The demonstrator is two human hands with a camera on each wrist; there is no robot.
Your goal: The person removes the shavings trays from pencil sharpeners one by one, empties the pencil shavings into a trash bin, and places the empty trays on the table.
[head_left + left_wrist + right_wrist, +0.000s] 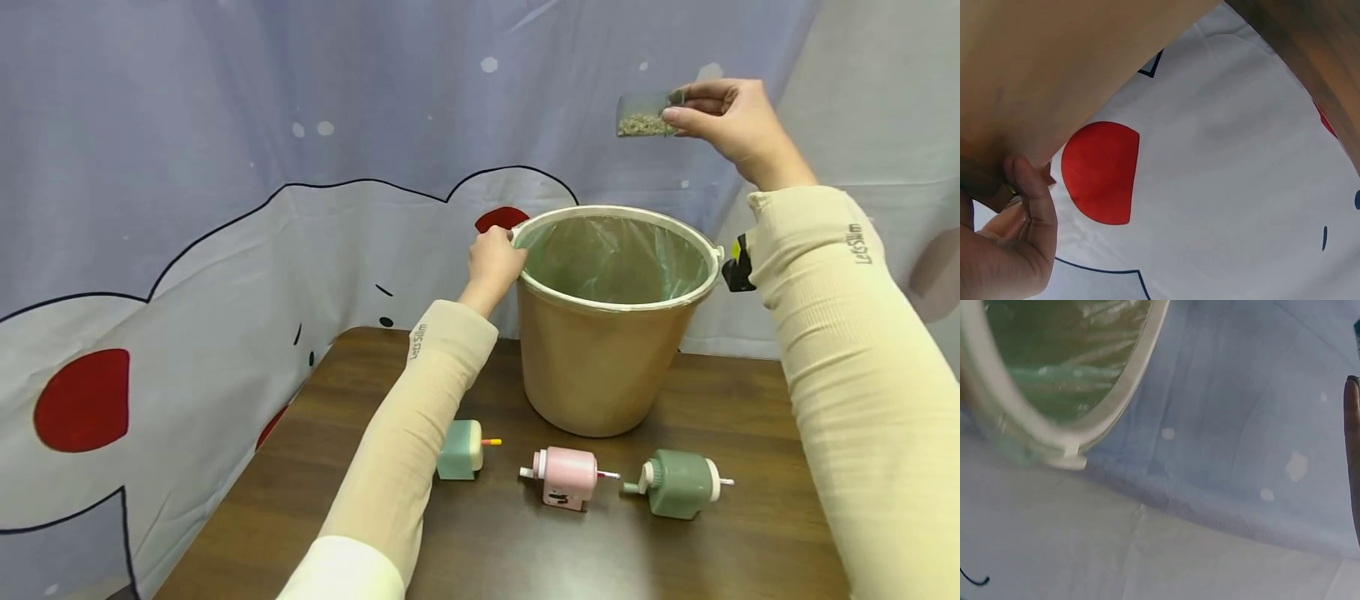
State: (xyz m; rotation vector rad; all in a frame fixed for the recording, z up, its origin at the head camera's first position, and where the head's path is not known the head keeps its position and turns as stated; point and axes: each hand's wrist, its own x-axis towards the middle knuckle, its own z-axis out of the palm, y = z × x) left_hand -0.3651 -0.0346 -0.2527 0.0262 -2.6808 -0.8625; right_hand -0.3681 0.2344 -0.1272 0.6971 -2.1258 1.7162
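My left hand point(495, 260) grips the left side of the rim of a tan trash can point(592, 367); the left wrist view shows its curled fingers point(1038, 200) against the can wall. Up behind the can's right side, my right hand point(738, 125) pinches a small translucent green shavings drawer point(628, 108) by its right end. Pale pencil shavings point(643, 127) lie along the drawer's lower side. A thin green liner point(600, 258) covers the inside of the can. In the right wrist view only one finger point(1352, 444) shows at the right edge.
In front of the can, three pencil sharpeners with pencils in them stand on the brown table point(300, 500): a teal one point(459, 454) partly behind the left sleeve, a pink one point(570, 475) and a green one point(681, 483). A patterned curtain point(225, 125) hangs behind.
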